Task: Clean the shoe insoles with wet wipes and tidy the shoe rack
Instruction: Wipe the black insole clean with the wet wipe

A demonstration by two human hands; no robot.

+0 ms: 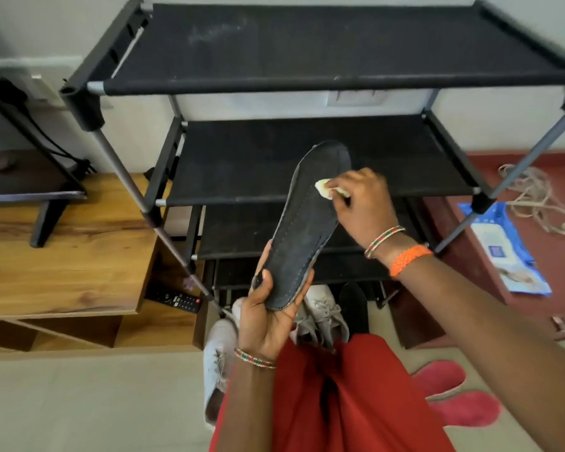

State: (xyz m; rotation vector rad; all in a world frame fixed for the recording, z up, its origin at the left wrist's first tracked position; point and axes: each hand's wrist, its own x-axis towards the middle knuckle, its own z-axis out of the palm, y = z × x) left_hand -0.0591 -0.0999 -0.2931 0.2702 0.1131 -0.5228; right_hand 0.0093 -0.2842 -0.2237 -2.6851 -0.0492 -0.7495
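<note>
In front of the black shoe rack point(307, 50), a person in red clothing is holding a dark insole point(307, 230) up over the lower shelves. The left hand point(268, 318) is gripping the heel end of the insole, thumb lying over the top face and fingers curling under its edge, so that the toe end is pointing up and away toward the second shelf. The right hand point(362, 203) is pressing a crumpled, yellowed wet wipe point(327, 187) against the insole's right edge near the forefoot, fingertips bunching together and pinching the wipe.

Below the hands, a pair of white sneakers point(323, 314) is sitting on the floor at the foot of the rack, with another white sneaker point(217, 360) lying just left of the left wrist. A blue pack of wet wipes point(506, 252) is lying on the dark red surface to the right of the rack, near a loose coil of cord point(535, 197). Two pink slippers point(454, 396) are lying on the floor by the right forearm. A black remote control point(177, 300) is resting on the lower ledge of the wooden cabinet point(62, 256) to the left.
</note>
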